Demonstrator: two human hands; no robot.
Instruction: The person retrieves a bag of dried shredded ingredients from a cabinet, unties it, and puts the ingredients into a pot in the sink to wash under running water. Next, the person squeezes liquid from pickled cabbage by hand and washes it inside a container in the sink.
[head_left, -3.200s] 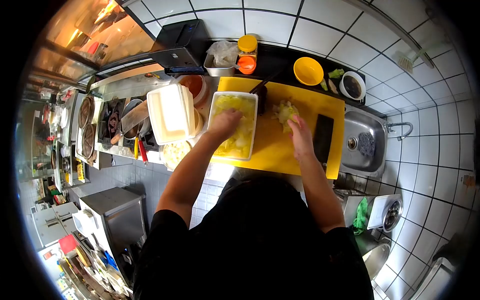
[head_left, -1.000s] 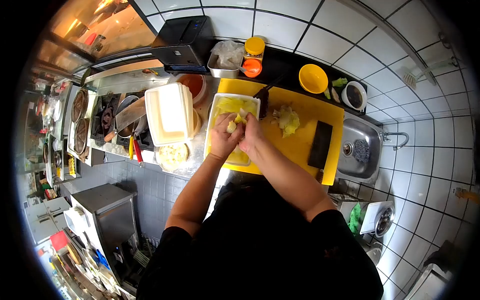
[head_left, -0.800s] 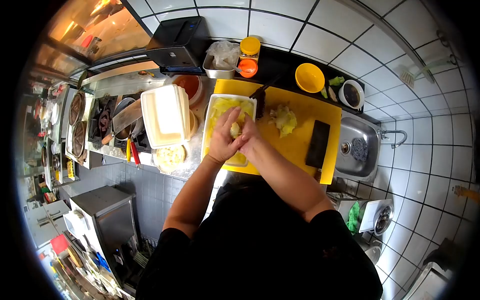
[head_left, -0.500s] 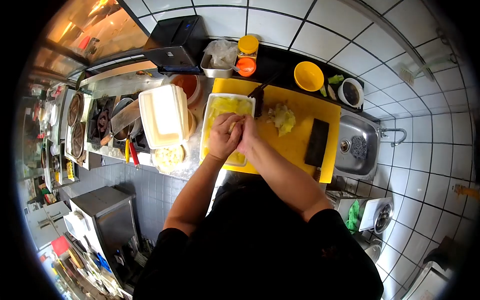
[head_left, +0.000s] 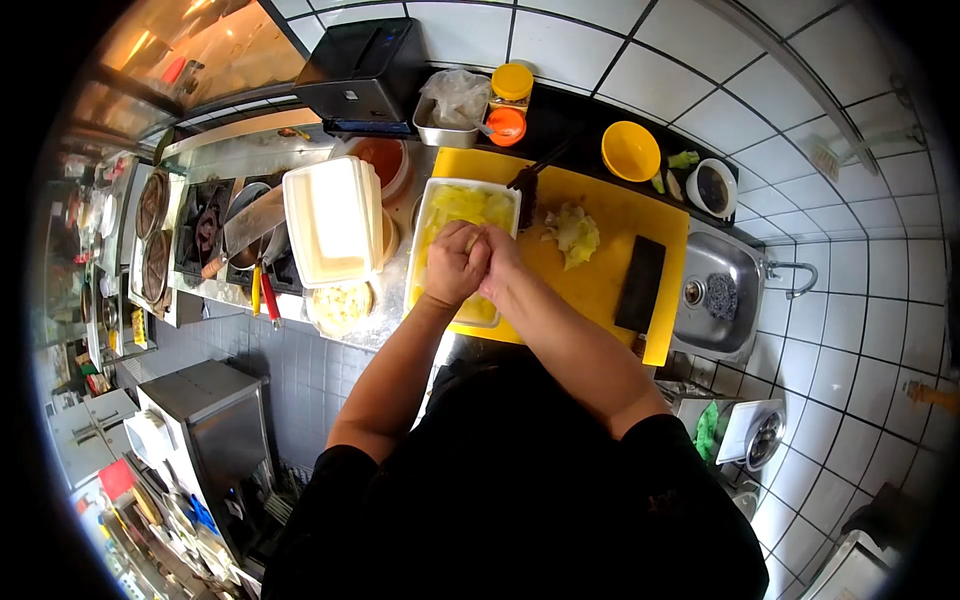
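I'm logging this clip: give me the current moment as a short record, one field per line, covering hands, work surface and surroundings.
Hands: left hand and right hand clasped together over the white tub; anything between them is hidden
In the tub: yellow-green leaves
Board: yellow cutting board, carrying a clump of leaves and, further right, a dark knife
Behind the board: yellow bowl
Right of the board: sink with a scrubber in it

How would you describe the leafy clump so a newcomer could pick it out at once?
Find the yellow cutting board. Between the white tub of leaves at its left end and the dark blade lying toward its right, look for a leafy clump, pale yellow-green. Unlike the tub's leaves, it lies loose on the board itself.
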